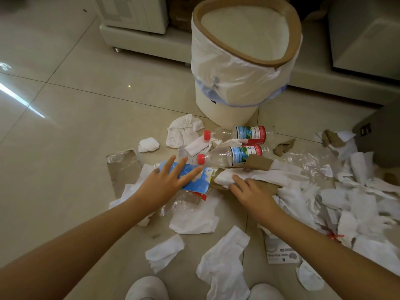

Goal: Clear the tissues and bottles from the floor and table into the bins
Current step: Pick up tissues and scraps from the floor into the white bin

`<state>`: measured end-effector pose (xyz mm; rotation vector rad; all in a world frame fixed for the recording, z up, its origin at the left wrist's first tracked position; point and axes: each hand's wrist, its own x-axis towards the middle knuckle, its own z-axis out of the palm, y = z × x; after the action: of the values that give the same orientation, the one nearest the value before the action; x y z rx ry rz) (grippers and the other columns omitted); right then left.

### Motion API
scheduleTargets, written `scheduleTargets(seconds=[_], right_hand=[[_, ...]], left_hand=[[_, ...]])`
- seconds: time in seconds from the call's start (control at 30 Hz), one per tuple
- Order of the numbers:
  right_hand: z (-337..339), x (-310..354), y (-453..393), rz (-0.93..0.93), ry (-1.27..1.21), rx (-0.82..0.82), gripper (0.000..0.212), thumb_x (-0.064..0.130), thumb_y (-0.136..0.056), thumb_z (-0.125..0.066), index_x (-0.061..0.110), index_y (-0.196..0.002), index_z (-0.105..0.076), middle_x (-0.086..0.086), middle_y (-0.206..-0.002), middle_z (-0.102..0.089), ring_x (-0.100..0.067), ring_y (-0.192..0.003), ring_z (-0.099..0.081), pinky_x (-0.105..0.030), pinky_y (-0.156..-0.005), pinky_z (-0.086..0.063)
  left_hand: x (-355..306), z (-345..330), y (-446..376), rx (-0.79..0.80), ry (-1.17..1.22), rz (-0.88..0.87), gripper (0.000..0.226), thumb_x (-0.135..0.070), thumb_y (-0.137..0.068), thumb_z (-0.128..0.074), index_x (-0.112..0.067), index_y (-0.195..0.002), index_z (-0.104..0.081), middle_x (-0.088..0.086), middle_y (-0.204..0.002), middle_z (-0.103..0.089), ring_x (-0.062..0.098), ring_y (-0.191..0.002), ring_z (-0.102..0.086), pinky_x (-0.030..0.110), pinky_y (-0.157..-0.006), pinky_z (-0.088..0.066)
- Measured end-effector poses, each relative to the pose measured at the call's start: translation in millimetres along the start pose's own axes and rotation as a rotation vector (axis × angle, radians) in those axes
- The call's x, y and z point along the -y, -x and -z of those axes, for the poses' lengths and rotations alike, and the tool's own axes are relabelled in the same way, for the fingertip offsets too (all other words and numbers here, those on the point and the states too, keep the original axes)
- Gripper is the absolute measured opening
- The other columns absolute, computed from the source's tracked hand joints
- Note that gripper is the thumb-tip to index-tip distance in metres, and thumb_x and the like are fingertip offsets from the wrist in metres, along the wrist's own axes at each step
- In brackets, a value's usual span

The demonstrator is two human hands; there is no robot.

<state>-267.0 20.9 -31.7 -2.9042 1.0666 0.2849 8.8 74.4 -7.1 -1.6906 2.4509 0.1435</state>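
A cream bin (225,105) lined with a white bag stands on the tiled floor ahead. Two clear bottles with red caps lie in front of it, one (249,133) near its base and one (229,155) closer to me. White tissues (194,219) are scattered all over the floor, heaped thickly at the right (357,202). My left hand (166,182) reaches out with fingers spread straight over a blue-and-white wrapper (199,182). My right hand (249,191) lies on brown paper, its fingers curling onto a crumpled tissue (225,178).
A dark box (381,135) stands at the right edge. White furniture on small feet (142,40) runs along the back. Brown cardboard scraps (283,146), clear plastic film (123,156) and a printed card (281,254) lie among the litter. My white shoes (147,289) show at the bottom.
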Motion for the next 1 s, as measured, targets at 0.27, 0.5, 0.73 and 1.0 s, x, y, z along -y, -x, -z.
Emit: scheduleTargets(seconds=[0.27, 0.5, 0.73, 1.0], right_hand=[[42, -20, 11, 0.047, 0.052, -0.337, 0.04, -0.004, -0.07, -0.062, 0.009, -0.108, -0.064, -0.017, -0.119, -0.063, -0.034, -0.089, -0.064, -0.037, -0.046, -0.055], [93, -28, 16, 0.032, 0.042, -0.491, 0.051, 0.003, -0.07, -0.076, 0.011, -0.118, -0.062, -0.015, -0.121, -0.063, -0.032, -0.099, -0.064, -0.04, -0.067, -0.059], [119, -29, 27, 0.072, 0.001, -0.637, 0.055, 0.005, -0.078, -0.075, 0.017, -0.126, -0.052, -0.011, -0.121, -0.064, -0.027, -0.101, -0.065, -0.039, -0.071, -0.059], [142, -33, 22, 0.208, 0.04, -0.772, 0.023, 0.02, -0.098, -0.051, 0.019, -0.121, -0.053, -0.011, -0.122, -0.064, -0.026, -0.105, -0.064, -0.038, -0.074, -0.058]], left_hand=[[16, 24, -9, -0.149, -0.08, 0.06, 0.112, 0.0, -0.056, -0.084, -0.03, -0.146, -0.024, 0.022, -0.139, -0.047, 0.047, -0.118, -0.051, 0.045, -0.063, -0.057], [20, 61, -13, -0.267, -0.084, 0.061, 0.104, 0.004, -0.06, -0.079, -0.034, -0.143, -0.028, 0.022, -0.138, -0.047, 0.049, -0.118, -0.05, 0.047, -0.064, -0.056], [21, 90, -9, -0.392, -0.091, 0.04, 0.096, 0.01, -0.061, -0.067, -0.034, -0.139, -0.034, 0.016, -0.128, -0.057, 0.044, -0.112, -0.056, 0.04, -0.054, -0.056], [35, 115, -13, -0.443, -0.103, 0.026, 0.095, -0.001, -0.062, -0.08, -0.033, -0.139, -0.034, 0.016, -0.13, -0.056, 0.043, -0.115, -0.055, 0.04, -0.055, -0.056]])
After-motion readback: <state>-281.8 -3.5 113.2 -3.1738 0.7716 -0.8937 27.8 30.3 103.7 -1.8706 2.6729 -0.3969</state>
